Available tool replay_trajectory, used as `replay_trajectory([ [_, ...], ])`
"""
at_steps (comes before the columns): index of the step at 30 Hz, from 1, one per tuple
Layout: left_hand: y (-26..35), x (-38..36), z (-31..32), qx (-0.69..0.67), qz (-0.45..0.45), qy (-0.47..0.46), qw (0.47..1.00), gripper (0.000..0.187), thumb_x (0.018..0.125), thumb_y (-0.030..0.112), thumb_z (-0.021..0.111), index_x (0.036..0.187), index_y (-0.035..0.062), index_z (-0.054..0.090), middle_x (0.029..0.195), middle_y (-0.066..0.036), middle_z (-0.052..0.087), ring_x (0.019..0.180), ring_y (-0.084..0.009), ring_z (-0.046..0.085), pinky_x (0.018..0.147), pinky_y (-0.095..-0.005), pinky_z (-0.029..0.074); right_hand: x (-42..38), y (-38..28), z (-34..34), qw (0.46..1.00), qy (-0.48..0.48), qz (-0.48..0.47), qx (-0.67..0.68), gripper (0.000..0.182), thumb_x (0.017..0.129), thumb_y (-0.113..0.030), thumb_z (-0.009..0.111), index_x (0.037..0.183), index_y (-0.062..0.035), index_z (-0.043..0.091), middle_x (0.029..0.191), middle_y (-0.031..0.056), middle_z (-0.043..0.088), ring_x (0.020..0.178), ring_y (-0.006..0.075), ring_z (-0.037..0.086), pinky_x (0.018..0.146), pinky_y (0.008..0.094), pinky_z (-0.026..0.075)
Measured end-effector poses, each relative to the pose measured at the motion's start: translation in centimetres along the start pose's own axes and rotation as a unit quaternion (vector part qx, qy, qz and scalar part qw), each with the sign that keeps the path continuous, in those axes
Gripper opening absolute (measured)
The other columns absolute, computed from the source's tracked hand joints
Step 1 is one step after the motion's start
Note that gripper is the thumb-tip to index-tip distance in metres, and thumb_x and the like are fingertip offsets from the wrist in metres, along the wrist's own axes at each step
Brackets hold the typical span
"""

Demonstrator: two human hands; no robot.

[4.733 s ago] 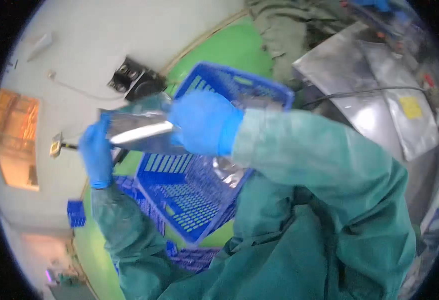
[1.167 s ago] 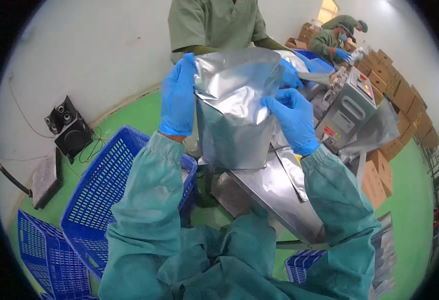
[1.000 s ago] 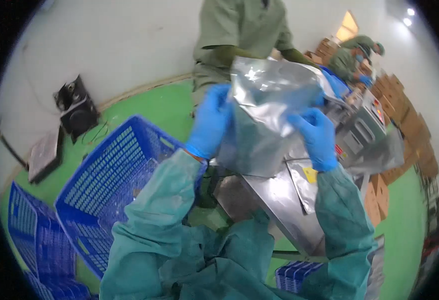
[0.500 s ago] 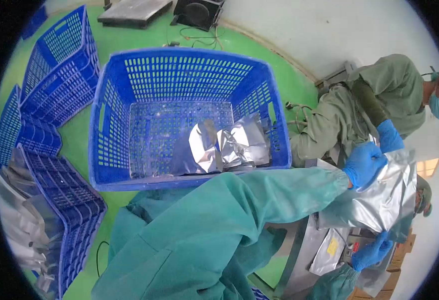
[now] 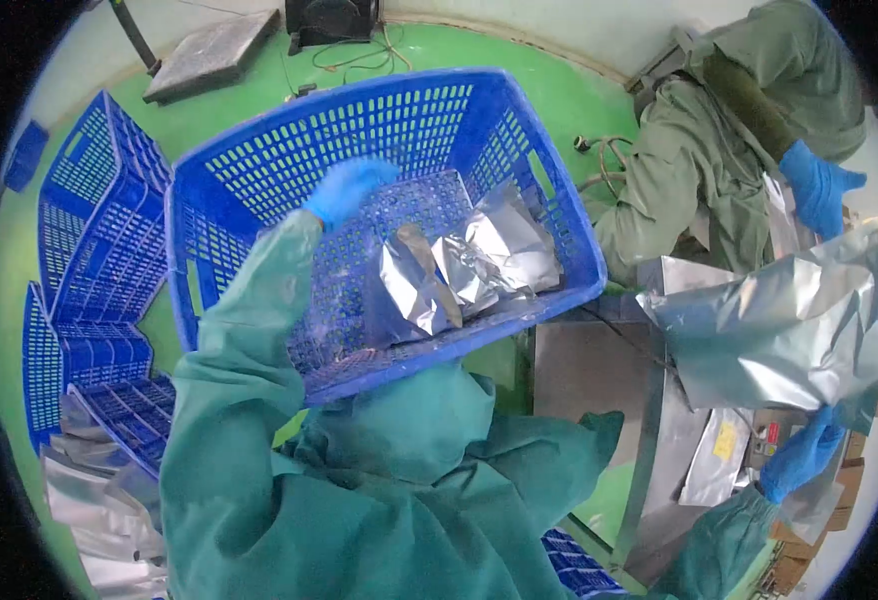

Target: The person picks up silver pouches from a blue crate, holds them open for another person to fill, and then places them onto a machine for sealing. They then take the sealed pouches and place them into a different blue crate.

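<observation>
Reaching w/ my left hand [image 5: 347, 187] into the big blue crate [image 5: 559, 225] now — half a sec ago that hand was pinching the top edge of the foil bag [image 5: 779, 330] up by the co-worker; it has let go and swung over. Glove is loosely open, fingers [image 5: 377, 170] spread a bit, nothing in it, hovering over the crate's mesh floor just left of the crumpled foil pouches [image 5: 469, 265] lying inside. Not touching them yet as far as I can see.

Right hand [image 5: 799, 460] is low at the bag's bottom corner, closed on the foil there — so the bag hangs from one hand only, mouth end sagging toward the right edge of view. It sits over the steel table [image 5: 579, 370], near a flat pouch w/ yellow label [image 5: 719, 455] on the table side.

My read: bag's been handed off to a one-hand hold so the free hand can go for the next pouch in the crate. Grip on the bag looks thin, could slip.

Farther out: stacked empty blue crates [image 5: 99, 260] on the green floor [image 5: 579, 100] at left, loose foil bags [image 5: 109, 500] piled below them. Across from me a co-worker in olive, blue-gloved hand [image 5: 817, 185] by the bag's top. Beyond the crate, a grey platform [image 5: 209, 55] + black box w/ cables by the wall.
</observation>
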State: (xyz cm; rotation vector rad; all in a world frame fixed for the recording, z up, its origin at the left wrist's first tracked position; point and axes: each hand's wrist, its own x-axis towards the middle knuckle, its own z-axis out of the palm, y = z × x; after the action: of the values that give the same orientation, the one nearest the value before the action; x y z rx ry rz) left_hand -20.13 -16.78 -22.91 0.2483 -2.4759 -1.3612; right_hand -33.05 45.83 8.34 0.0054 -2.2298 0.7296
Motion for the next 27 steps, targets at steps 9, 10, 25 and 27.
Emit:
replay_trajectory([
  [9,-7.1,-2.4,6.5,-0.262,-0.222,-0.223,0.912,0.042,0.079,0.004,0.052,0.121,0.0050,0.055,0.120,-0.011,0.058,0.107,-0.0165,0.053,0.095,-0.0297,0.038,-1.4,-2.8,0.5,0.995,0.002,-0.047,0.092,0.030,0.091,-0.024,0.055,0.100,0.0041,0.057,0.087,0.0064,0.056,0.081,0.0148,0.049,0.076,0.0303,0.040],
  [10,-8.4,-2.7,6.3,-0.225,-0.174,-0.272,0.919,0.043,0.078,0.005,0.054,0.121,0.0049,0.055,0.118,-0.009,0.059,0.104,-0.0149,0.053,0.092,-0.0290,0.040,-1.3,-2.5,0.4,0.995,0.007,-0.042,0.092,0.030,0.091,-0.024,0.055,0.100,0.0041,0.057,0.087,0.0064,0.056,0.081,0.0148,0.049,0.076,0.0303,0.040],
  [25,-15.5,-6.2,7.0,-0.365,-0.215,-0.096,0.901,0.021,0.090,0.021,0.048,0.099,0.0057,0.059,0.093,-0.007,0.061,0.083,-0.0166,0.058,0.072,-0.0321,0.047,-1.4,-2.9,0.5,0.953,-0.028,-0.005,0.301,0.010,0.083,-0.009,0.062,0.081,-0.0007,0.056,0.075,0.0014,0.052,0.069,0.0090,0.044,0.063,0.0252,0.040],
  [27,-9.7,-5.5,3.2,-0.324,-0.283,-0.110,0.896,0.010,0.085,0.017,0.055,0.087,0.0073,0.053,0.082,-0.005,0.056,0.078,-0.0158,0.054,0.068,-0.0322,0.046,-1.0,-2.2,0.7,0.957,-0.025,-0.012,0.288,0.012,0.082,-0.010,0.062,0.084,0.0001,0.055,0.073,0.0048,0.052,0.068,0.0098,0.045,0.062,0.0267,0.041],
])
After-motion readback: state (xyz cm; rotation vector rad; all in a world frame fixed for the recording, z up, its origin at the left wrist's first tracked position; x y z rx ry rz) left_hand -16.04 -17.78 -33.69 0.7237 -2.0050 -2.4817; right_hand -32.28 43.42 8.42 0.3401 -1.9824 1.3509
